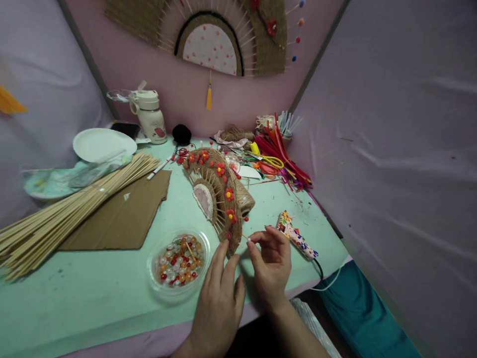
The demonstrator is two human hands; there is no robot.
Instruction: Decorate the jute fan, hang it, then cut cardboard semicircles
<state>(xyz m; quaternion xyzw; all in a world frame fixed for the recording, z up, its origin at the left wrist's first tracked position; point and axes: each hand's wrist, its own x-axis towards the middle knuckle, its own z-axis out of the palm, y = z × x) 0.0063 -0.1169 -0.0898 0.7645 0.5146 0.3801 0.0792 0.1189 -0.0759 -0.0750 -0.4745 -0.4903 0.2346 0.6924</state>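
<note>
A half-round fan of brown twine and thin sticks lies on the table, with red felt flowers with yellow centres along its band and beads on the stick ends. My left hand rests at the fan's lower end, fingers stretched out and touching its edge. Beside it, my right hand pinches a small white bead between thumb and forefinger, at the tip of a stick sticking out from the fan. Left of my hands is a clear plastic bowl of red, white and amber beads.
A patterned glue gun lies at the right with its cord over the edge. A bundle of sticks covers cardboard at left. Behind are a bottle, a white plate, scissors and pipe cleaners.
</note>
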